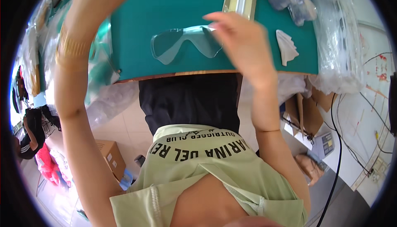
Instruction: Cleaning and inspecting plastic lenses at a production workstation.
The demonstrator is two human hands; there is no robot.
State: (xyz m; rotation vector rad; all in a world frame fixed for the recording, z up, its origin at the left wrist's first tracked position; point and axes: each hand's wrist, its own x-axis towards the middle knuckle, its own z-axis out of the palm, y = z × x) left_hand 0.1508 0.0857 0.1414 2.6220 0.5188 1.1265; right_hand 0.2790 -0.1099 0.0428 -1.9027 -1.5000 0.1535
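Observation:
A clear one-piece goggle lens (168, 53), with a notch for the nose, lies on the green tabletop (136, 14) near its front edge. My right hand (246, 43) hovers at the lens's right end, slightly blurred, its visible fingers stretched to the left and apart. It covers part of that end, and I see no grip on the lens. Reaching up past the top edge of the picture, my left forearm (72, 49) carries a gold bracelet; the left hand itself is out of sight. A folded white cloth (286, 48) rests to the right of my right hand.
Behind my right hand lies a flat yellowish pack (240, 0) with a pale stripe. Clear plastic bags (337, 37) crowd the table's right side, and more plastic (97, 55) lies at the left. Cardboard boxes (111, 158) stand below; a black cable (337, 144) hangs at the right.

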